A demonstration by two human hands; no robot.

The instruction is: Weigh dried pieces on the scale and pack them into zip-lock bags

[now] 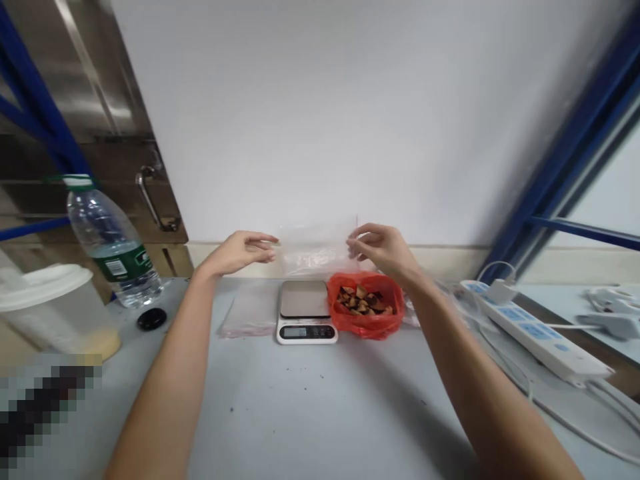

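A clear plastic bag (314, 252) with a thin red line along its right edge is held up behind the scale, against the wall. My right hand (383, 248) pinches that right edge between thumb and fingers. At the bag's left edge is my left hand (241, 252), thumb and fingers a little apart; whether they touch the film is hard to tell. Below the bag stands a white kitchen scale (306, 313) with a bare metal platform. Beside it, under my right wrist, an open red plastic bag (367, 325) holds brown dried pieces (361, 301).
A stack of flat clear bags (251, 310) lies left of the scale. Further left are a black round lid (151, 319), a large water bottle (117, 247) and a lidded plastic jug (53, 313). A white power strip (540, 333) with cables lies at the right.
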